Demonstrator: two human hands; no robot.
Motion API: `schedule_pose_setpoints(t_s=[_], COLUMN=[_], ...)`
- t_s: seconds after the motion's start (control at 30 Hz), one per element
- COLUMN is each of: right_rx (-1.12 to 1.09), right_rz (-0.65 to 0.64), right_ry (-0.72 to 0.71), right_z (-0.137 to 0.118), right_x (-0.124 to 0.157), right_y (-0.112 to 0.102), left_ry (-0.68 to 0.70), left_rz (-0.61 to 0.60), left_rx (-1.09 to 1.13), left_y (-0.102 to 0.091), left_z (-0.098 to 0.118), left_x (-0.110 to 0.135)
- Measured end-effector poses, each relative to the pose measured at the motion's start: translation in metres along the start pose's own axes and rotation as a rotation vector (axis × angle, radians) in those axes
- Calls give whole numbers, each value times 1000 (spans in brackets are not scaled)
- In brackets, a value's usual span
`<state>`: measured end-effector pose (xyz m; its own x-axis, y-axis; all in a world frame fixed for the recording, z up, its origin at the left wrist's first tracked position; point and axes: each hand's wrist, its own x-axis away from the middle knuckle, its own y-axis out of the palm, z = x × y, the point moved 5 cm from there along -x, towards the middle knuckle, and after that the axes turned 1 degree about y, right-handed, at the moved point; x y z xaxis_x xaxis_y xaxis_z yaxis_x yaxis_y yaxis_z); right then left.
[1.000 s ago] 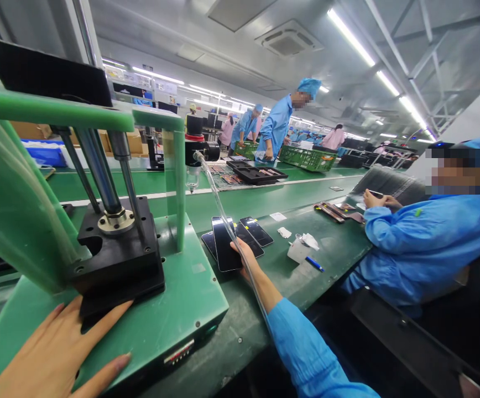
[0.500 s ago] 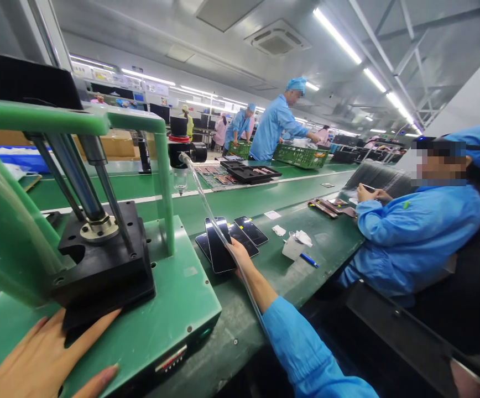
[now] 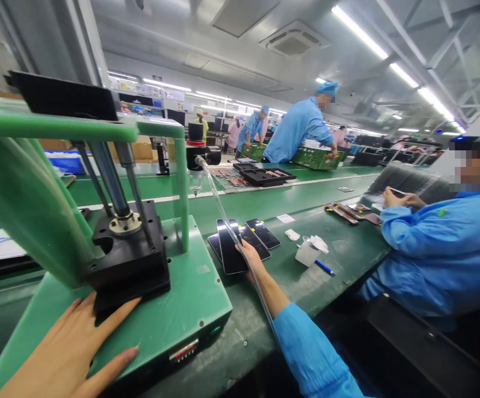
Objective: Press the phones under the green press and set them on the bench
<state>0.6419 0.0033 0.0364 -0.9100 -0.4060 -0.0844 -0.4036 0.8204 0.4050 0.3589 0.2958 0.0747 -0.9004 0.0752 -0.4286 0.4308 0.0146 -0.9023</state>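
Note:
My left hand (image 3: 69, 342) lies with spread fingers on the green base (image 3: 186, 309) of a press. Its fingertips reach the front of the black block (image 3: 134, 265), which is mounted on the press's metal rods; what is under the block is hidden. Between the thumb and fingers of my right hand (image 3: 253, 258) is a phone (image 3: 230, 251), tilted with its dark glass face up. Other phones (image 3: 264, 232) lie on the bench just behind and beside it. A clear air hose (image 3: 219, 196) runs down in front of the held phone and along my right forearm.
A white tub (image 3: 306, 254) with crumpled tissue and a blue pen (image 3: 325, 267) lie right of the phones. Black trays (image 3: 267, 174) rest across the bench. A co-worker in blue (image 3: 451, 237) sits at the right; another person (image 3: 300, 130) handles a green crate (image 3: 312, 157).
The view has swung left, so everything sits further right in it. Both my hands keep their places on the press base and the phone. The standing person's arm has lowered to the green crate.

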Motion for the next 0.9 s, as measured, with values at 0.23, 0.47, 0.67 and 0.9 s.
schedule_pose_setpoints(t_s=[0.23,0.47,0.67,0.9], right_rx=[-2,11,40,66], right_rz=[-84,-29,8,101], right_ry=[31,59,70,135], right_z=[4,15,12,4], right_x=[-1,-6,1,15], right_y=[-5,-15,-6,17], left_ry=[110,104,-56,-130], left_rz=[12,-85,-265,-314], left_rx=[-109,-91,65,176], left_y=[-41,-34,-46,-52], left_z=[23,20,33,37], left_x=[-16,-14,-27,-29])
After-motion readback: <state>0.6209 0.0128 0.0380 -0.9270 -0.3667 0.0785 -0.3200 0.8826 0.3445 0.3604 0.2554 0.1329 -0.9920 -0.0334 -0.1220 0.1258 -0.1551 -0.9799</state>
